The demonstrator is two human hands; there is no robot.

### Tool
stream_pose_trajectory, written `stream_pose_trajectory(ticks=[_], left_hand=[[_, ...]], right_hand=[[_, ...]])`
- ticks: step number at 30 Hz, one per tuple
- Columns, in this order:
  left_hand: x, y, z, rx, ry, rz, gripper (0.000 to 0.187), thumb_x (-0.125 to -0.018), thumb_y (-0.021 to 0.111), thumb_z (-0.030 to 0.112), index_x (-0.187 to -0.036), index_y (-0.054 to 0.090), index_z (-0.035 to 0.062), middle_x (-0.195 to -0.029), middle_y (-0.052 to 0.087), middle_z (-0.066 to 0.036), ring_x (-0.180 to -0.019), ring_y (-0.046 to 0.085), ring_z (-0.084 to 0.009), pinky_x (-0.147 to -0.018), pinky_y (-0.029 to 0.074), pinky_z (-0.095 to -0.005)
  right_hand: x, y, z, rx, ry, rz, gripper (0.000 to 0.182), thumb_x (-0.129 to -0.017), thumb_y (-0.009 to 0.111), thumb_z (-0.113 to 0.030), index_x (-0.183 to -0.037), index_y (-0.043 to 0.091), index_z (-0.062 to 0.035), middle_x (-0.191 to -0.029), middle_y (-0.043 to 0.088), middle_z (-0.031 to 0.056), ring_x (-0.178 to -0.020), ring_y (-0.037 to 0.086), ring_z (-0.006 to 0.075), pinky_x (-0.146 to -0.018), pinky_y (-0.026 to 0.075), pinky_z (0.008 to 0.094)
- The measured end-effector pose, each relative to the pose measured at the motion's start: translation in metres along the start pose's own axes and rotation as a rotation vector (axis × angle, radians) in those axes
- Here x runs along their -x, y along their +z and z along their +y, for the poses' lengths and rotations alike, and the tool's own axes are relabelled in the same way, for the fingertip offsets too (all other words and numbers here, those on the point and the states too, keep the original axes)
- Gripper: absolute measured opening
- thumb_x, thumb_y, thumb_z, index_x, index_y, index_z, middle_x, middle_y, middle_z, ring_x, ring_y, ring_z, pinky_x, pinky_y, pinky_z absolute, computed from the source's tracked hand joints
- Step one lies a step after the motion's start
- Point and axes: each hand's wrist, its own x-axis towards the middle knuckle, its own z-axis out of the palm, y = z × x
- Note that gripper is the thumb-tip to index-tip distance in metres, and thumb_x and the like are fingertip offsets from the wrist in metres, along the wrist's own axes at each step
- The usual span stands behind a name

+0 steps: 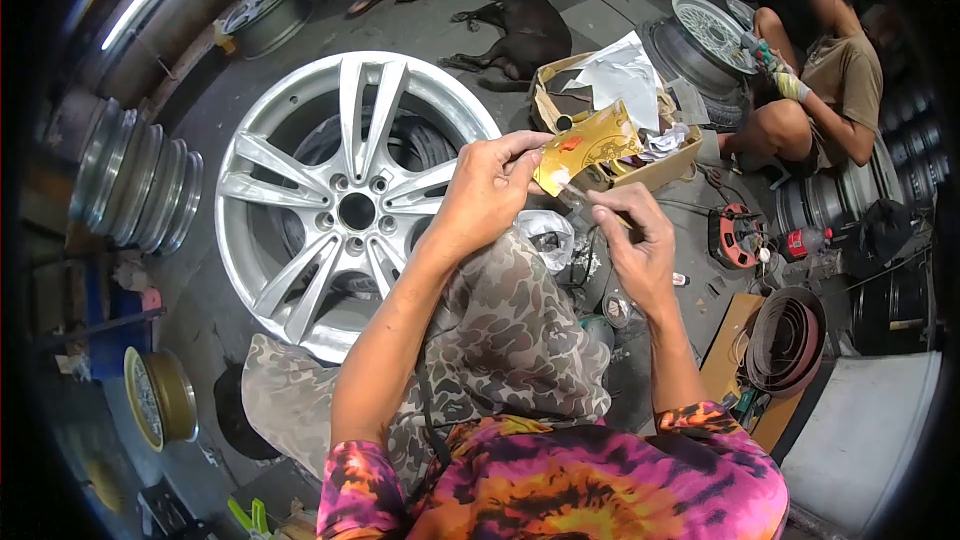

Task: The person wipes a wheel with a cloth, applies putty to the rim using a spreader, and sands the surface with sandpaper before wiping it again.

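Observation:
My left hand (492, 185) pinches the left edge of a gold patterned sheet (590, 148) with a red mark on it. My right hand (635, 238) is at the sheet's lower edge, its thumb and fingers closed on a small tool whose pale tip (572, 194) touches or nearly touches the sheet; most of the tool is hidden by the fingers. A large silver alloy wheel (357, 210) lies face up to the left of my hands. My camouflage-covered knee (520, 310) is beneath my forearms.
Behind the sheet stands a cardboard box (660, 172) with papers. A dark dog (527, 30) lies on the floor. At the right sits a person (835, 80) by another wheel (712, 33). Stacked rims (135, 175) stand left; sanding belts (787, 340) and a bottle (806, 242) lie right.

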Motion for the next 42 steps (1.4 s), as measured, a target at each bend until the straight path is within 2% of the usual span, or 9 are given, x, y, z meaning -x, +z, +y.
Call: stream_pose_trajectory(ticks=[6,9,14,20,22,25,28,36,42], left_hand=[[0.0,0.001,0.002,0.084,0.0,-0.01,0.027,-0.098,0.053,0.005,-0.119,0.064,-0.0089,-0.101,0.071,-0.013,-0.087,0.069,-0.0144,-0.076,0.059,-0.0279],[0.004,-0.001,0.006,0.102,0.009,0.005,0.026,-0.097,0.052,0.003,-0.117,0.064,-0.0096,-0.098,0.071,-0.015,-0.084,0.07,-0.0153,-0.075,0.06,-0.0282],[0.006,0.001,0.011,0.155,0.034,0.0,0.027,-0.098,0.052,0.003,-0.118,0.064,-0.0102,-0.099,0.071,-0.014,-0.085,0.068,-0.0132,-0.075,0.06,-0.0277],[0.013,-0.008,0.016,0.114,-0.024,-0.029,0.027,-0.099,0.055,0.007,-0.121,0.064,-0.0065,-0.106,0.07,-0.011,-0.091,0.067,-0.0128,-0.077,0.06,-0.0275],[0.014,-0.01,0.017,0.142,-0.032,0.014,0.028,-0.099,0.055,0.007,-0.122,0.063,-0.0077,-0.107,0.07,-0.012,-0.091,0.068,-0.0136,-0.078,0.06,-0.0276],[0.017,-0.011,0.016,0.323,-0.118,0.031,0.03,-0.099,0.056,0.007,-0.123,0.061,-0.0103,-0.108,0.069,-0.014,-0.091,0.069,-0.0154,-0.078,0.061,-0.0269],[0.023,-0.015,0.025,0.463,-0.2,0.014,0.032,-0.098,0.057,0.007,-0.123,0.058,-0.0137,-0.109,0.069,-0.017,-0.093,0.07,-0.0181,-0.079,0.061,-0.0261],[0.049,-0.033,0.021,0.545,-0.223,0.075,0.033,-0.098,0.056,0.005,-0.124,0.056,-0.0153,-0.112,0.068,-0.022,-0.095,0.071,-0.022,-0.081,0.061,-0.0265],[0.07,-0.061,0.036,0.515,-0.174,0.202,0.031,-0.098,0.056,0.006,-0.123,0.057,-0.0138,-0.11,0.068,-0.02,-0.094,0.071,-0.0231,-0.081,0.061,-0.0266]], right_hand=[[0.0,0.001,0.0,-0.055,0.003,-0.041,0.014,-0.09,0.066,-0.001,-0.102,0.07,0.0036,-0.091,0.066,0.0095,-0.082,0.062,0.0156,-0.074,0.048,0.028],[0.0,-0.001,0.005,-0.231,0.21,0.026,0.015,-0.097,0.062,-0.008,-0.106,0.069,0.0026,-0.089,0.064,0.0037,-0.076,0.058,0.0063,-0.065,0.046,0.0209],[0.002,0.007,0.001,-0.301,0.281,0.022,0.016,-0.098,0.062,-0.01,-0.107,0.068,0.0018,-0.084,0.066,0.0023,-0.07,0.056,0.0059,-0.064,0.046,0.0206],[0.007,0.006,-0.005,-0.393,0.402,-0.144,0.018,-0.098,0.063,-0.013,-0.106,0.068,0.0019,-0.082,0.067,0.0017,-0.069,0.055,0.0044,-0.063,0.044,0.0188],[0.009,0.006,-0.006,-0.462,0.391,-0.15,0.016,-0.097,0.064,-0.01,-0.106,0.068,0.0025,-0.089,0.066,0.0025,-0.073,0.056,0.0059,-0.065,0.046,0.02],[0.005,0.009,-0.008,-0.281,0.049,0.048,0.018,-0.089,0.068,0.001,-0.107,0.068,0.0017,-0.103,0.062,0.0076,-0.089,0.06,0.0133,-0.075,0.051,0.026],[0.003,0.019,-0.016,-0.08,-0.182,0.116,0.022,-0.085,0.07,0.003,-0.107,0.069,-0.0004,-0.102,0.064,0.0106,-0.089,0.063,0.017,-0.075,0.052,0.0271],[0.016,0.03,-0.026,-0.018,-0.266,0.037,0.025,-0.079,0.072,0.007,-0.103,0.07,-0.002,-0.097,0.066,0.0133,-0.088,0.065,0.0249,-0.078,0.051,0.033],[0.022,0.025,-0.041,-0.061,-0.268,-0.082,0.02,-0.082,0.067,0.007,-0.101,0.07,0.0008,-0.096,0.064,0.0137,-0.087,0.064,0.0218,-0.077,0.051,0.0302]])
